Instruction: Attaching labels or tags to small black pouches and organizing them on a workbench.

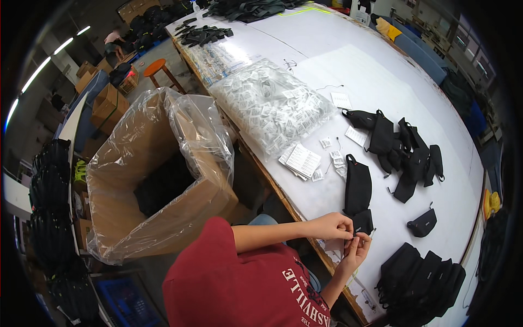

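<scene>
My left hand [334,225] and my right hand [357,252] meet at the near edge of the white table, fingertips pinched close together. Whatever lies between them is too small or hidden to make out. Right beside the fingers lies a small black fabric pouch [363,220], partly covered by my hands. A longer black pouch [358,185] with a loop at its end lies just beyond it. Farther along are a stack of printed cards [303,160] and several small white packets [337,159].
A large clear bag of white packets [272,106] lies on the table [348,60]. Black pouches sit in a loose heap [406,147] and a neat pile [422,278]; a single pouch [422,223] lies between. A plastic-lined cardboard box [117,180] stands beside the table, near an orange stool [154,67].
</scene>
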{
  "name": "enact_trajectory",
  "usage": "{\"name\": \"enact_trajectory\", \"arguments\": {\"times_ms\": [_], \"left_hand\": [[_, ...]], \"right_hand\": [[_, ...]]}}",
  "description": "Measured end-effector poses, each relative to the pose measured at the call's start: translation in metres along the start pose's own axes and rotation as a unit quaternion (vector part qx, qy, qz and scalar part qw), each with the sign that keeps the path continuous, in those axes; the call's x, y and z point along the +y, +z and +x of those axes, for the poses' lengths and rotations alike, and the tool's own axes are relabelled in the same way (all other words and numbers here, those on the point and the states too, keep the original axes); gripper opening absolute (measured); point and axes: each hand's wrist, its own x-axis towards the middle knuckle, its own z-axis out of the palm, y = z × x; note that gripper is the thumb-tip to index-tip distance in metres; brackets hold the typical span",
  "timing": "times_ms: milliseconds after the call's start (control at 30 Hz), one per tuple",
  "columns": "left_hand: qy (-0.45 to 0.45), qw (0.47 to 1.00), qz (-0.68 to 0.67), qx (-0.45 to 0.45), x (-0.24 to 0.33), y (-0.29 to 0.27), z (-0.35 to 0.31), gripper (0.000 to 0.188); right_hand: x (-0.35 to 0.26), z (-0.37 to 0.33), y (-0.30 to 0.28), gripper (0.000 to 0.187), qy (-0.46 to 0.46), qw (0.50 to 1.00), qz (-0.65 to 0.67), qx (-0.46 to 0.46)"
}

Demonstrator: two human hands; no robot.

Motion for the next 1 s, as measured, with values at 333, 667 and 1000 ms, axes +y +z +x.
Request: {"name": "enact_trajectory", "arguments": {"times_ms": [333,667,1000], "left_hand": [[0.004,1.0,-0.001,-0.014,-0.002,-0.003,0.002,0.016],[0.025,0.998,0.032,-0.049,-0.007,-0.007,0.006,0.017],[0.069,0.982,-0.158,-0.072,-0.031,0.002,0.008,0.014]], "right_hand": [[-0.001,0.001,0.0,0.007,0.002,1.0,-0.014,-0.006],[-0.01,0.003,-0.004,0.006,0.012,0.998,-0.028,-0.057],[-0.008,0.005,0.004,0.006,0.041,0.993,0.075,-0.084]]}}
